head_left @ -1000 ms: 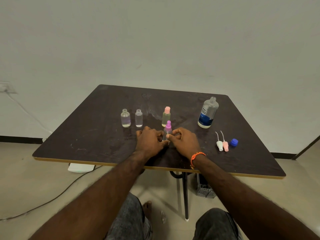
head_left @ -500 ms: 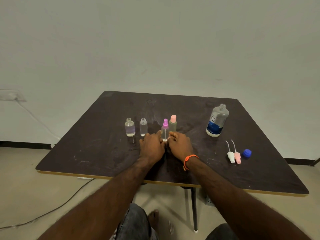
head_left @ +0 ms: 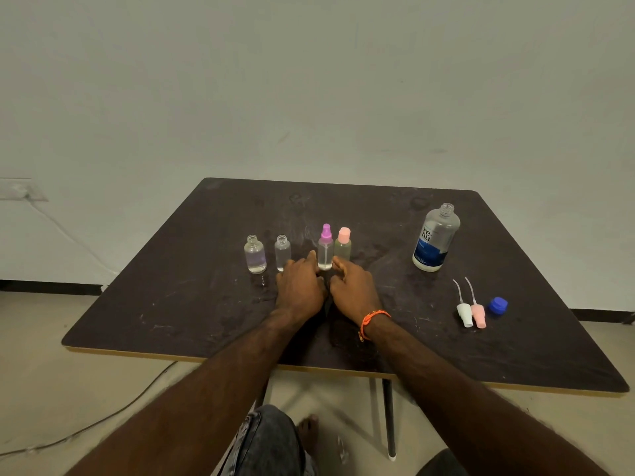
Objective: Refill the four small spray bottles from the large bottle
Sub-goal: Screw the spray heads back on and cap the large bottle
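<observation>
Four small bottles stand in a row mid-table. Two at the left, a round one (head_left: 255,255) and a slimmer one (head_left: 282,253), have no tops. The purple-topped spray bottle (head_left: 325,251) stands close beside the pink-capped bottle (head_left: 342,248). My left hand (head_left: 299,288) and my right hand (head_left: 354,291) lie side by side on the table, and their fingertips hold the purple-topped bottle's base from either side. The large clear bottle (head_left: 435,239) with a blue label stands uncapped at the right.
A white spray head (head_left: 464,310), a pink spray head (head_left: 478,315) and a blue cap (head_left: 498,305) lie near the table's right front. The dark table (head_left: 171,304) has a pale front edge. A cable runs across the floor at the left.
Both hands have slid the purple-topped bottle away from me, from the near middle into the row, right beside the pink-capped bottle.
</observation>
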Motion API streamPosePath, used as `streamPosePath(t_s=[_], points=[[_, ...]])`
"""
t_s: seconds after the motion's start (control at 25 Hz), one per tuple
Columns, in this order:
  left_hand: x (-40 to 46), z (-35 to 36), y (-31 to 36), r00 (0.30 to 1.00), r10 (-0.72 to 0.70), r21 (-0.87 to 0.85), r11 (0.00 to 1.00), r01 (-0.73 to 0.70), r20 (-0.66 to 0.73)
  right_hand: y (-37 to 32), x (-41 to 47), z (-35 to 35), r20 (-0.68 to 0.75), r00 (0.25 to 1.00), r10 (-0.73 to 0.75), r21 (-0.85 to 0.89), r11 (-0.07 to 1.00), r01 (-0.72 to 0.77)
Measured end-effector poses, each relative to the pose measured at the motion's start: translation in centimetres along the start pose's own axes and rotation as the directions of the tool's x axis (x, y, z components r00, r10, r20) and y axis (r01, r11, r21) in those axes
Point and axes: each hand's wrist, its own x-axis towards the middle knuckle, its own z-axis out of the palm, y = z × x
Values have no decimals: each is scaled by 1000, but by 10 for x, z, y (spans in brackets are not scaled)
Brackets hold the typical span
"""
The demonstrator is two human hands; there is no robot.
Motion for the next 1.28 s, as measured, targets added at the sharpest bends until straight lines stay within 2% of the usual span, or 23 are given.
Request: streamPosePath(t_s=[0.08, 0.16, 0.24, 0.32, 0.4, 0.52, 0.6, 0.68, 0.88, 1.04, 1.28], points=[[-11, -10, -1, 999, 11, 36, 999, -9, -53, 2, -4, -2, -23, 1000, 14, 18, 1000, -14], [-23, -21, -9, 976, 69, 49, 997, -60, -208, 2, -8, -5, -30, 999, 25, 11, 1000, -25], [-25, -32, -20, 906, 123, 64, 992, -106, -405, -1, -12, -8, -13, 1000, 15, -12, 1000, -15], [-17, -45, -32, 853, 127, 112, 990, -81, -506, -3, -16, -8, -11, 1000, -10, -36, 999, 10], [-2, -59, -45, 883, 87, 168, 986, -10, -460, -4, -19, -6, -19, 999, -42, -71, 997, 40], [20, -71, -60, 968, 6, 315, 946, 75, -250, -5, -21, -6, -12, 998, -63, -126, 990, 61], [28, -75, -63, 992, -20, 387, 920, 66, -123, -4, -20, -7, -3, 998, -58, -143, 988, 57], [30, -77, -62, 998, -34, 373, 926, 54, -61, -3, -18, -7, 18, 999, -50, -170, 984, 52], [12, -74, -54, 999, -14, 243, 970, 26, -52, -4, -26, -13, 29, 997, -73, -309, 948, 79], [-17, -60, -31, 993, 94, 199, 977, -79, -67, 1, -45, -34, 7, 995, -99, -475, 875, 91], [-53, -37, 11, 973, 223, 159, 964, -212, -53, 29, -71, -90, -155, 983, -99, -609, 793, -16]])
